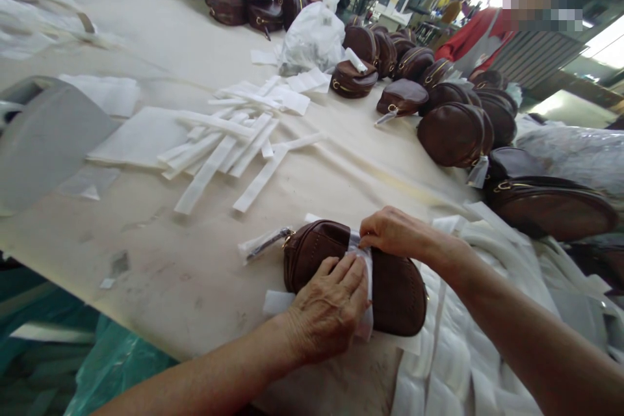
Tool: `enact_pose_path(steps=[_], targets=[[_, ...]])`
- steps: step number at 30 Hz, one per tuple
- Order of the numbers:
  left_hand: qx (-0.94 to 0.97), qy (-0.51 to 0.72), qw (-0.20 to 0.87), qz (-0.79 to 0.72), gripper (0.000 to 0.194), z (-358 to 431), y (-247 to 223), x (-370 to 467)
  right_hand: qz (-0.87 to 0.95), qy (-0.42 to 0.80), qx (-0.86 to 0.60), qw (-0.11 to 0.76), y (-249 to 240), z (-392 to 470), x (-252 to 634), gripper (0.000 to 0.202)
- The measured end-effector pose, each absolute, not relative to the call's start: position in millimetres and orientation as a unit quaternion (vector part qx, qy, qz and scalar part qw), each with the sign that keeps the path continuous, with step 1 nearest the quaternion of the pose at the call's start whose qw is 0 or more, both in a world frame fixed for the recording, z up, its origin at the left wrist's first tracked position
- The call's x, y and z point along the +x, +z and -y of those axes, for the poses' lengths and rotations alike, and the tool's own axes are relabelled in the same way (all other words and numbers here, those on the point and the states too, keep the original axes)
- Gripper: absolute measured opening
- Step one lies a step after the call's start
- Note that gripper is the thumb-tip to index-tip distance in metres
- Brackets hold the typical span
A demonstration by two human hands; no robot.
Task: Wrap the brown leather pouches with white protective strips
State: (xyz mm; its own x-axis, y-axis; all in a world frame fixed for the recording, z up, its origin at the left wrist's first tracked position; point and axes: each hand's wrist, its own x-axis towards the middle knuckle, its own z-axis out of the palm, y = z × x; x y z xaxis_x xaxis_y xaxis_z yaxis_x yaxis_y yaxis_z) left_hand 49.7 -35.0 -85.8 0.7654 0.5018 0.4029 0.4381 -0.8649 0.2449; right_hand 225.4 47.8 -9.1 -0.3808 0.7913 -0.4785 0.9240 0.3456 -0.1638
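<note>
A dark brown leather bag (397, 292) with a rounded end lies on the table in front of me. Around its middle runs a white wrapping strip (364, 273). My left hand (334, 299) rests flat on the strip and the bag, fingers stretched out together. At the far edge of the bag, my right hand (390, 233) is closed, pinching the upper end of the strip. A zipper pull in a clear plastic sleeve (263, 245) sticks out from the bag's left end. Pieces of white material peek out from under the bag.
Loose white strips (214, 156) lie in a pile beyond the bag. Rows of similar brown bags (453, 133) stand at right and back. White sheets of packing material (458, 338) cover the right side. Two people work across the table (160, 299); green plastic (117, 357) hangs below its edge.
</note>
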Motion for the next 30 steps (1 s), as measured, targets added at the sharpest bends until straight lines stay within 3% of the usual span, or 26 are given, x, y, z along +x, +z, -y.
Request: enact_pose_path(steps=[4,10,14,20,25,30], targets=[[0.935,0.246,0.059,-0.250,0.037,35.3,-86.1,50.8,-0.756,-0.238,0.602,0.097,-17.7,-51.9,234.8,0.016],[0.933,0.251,0.042,-0.254,0.037,35.3,-87.3,51.5,-0.641,-0.472,0.602,-0.054,-47.4,-54.5,257.9,0.030],[0.933,0.257,0.039,-0.250,0.036,35.2,-86.8,51.5,-0.621,-0.482,0.612,-0.090,-64.3,-49.6,263.0,0.034],[0.926,0.278,0.035,-0.253,0.035,35.6,-84.0,51.1,-0.630,-0.378,0.663,-0.143,-66.8,-34.4,261.1,0.019],[0.926,0.278,0.044,-0.250,0.035,35.7,-85.6,50.6,-0.708,-0.199,0.629,-0.252,-55.2,3.9,254.7,0.024],[0.926,0.278,0.043,-0.252,0.035,36.1,-86.0,51.1,-0.827,-0.082,0.515,-0.212,-56.5,27.5,245.7,0.032]])
